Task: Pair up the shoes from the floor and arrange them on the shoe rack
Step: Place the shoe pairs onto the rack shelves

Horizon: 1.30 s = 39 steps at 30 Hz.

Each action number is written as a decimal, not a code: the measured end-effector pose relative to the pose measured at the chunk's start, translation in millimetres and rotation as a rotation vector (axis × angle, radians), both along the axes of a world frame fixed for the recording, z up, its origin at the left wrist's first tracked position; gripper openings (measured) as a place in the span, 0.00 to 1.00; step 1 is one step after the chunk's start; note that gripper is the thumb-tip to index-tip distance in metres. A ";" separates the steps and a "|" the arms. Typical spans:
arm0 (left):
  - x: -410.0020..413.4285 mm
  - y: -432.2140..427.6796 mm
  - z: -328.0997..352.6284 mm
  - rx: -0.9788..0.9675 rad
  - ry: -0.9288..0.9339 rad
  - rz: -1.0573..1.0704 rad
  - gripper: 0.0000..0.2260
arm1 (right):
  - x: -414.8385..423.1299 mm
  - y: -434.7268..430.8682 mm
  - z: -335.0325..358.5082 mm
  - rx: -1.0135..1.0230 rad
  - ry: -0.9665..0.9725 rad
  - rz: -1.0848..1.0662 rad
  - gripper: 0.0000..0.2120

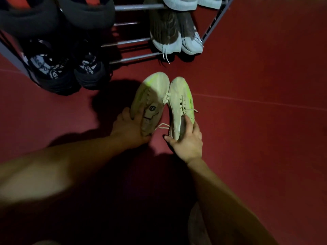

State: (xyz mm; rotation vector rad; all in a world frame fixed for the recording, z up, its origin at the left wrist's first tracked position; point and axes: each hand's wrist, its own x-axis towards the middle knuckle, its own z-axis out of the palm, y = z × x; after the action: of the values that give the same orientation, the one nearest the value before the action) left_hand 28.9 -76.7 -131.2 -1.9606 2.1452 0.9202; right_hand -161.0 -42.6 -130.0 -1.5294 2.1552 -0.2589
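**What we cannot make out around the shoe rack**

The shoe rack (139, 7) runs off the top edge, so we see only some of its rails. At its upper left, a black pair (53, 16) is cut off. At its upper right corner, a white pair (185, 2) shows only its near ends. Lettering on the dark sneakers (53, 71) at the rack's lower left corner is too small to read. The left hand (129, 126) and right hand (187, 140) cover the heels of the pale shoes (150, 92). The left forearm (44, 175) is blurred. We cannot identify a pale shape (196, 227) behind the right forearm, cut off by the bottom edge.
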 end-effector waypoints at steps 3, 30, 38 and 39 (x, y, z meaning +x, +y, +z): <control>6.2 -3.0 -1.4 0.004 0.109 0.017 0.45 | -1.0 0.1 -0.5 -0.027 -0.056 -0.030 0.43; 17.4 -121.0 32.6 -0.353 -0.226 0.045 0.43 | 41.6 -185.0 38.6 -0.171 0.272 0.499 0.26; 27.5 -143.3 26.9 -0.511 -0.292 -0.241 0.35 | 26.4 -159.0 6.2 -0.128 0.156 0.490 0.37; 28.1 -146.6 23.6 -0.471 -0.348 -0.318 0.43 | 25.3 -156.0 2.2 -0.160 0.112 0.474 0.35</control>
State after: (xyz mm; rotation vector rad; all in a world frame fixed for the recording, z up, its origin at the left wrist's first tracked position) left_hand 57.0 -223.4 -107.6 -1.6908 2.4971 0.0167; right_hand -135.7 -198.6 -127.9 -2.1328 1.8121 -0.1891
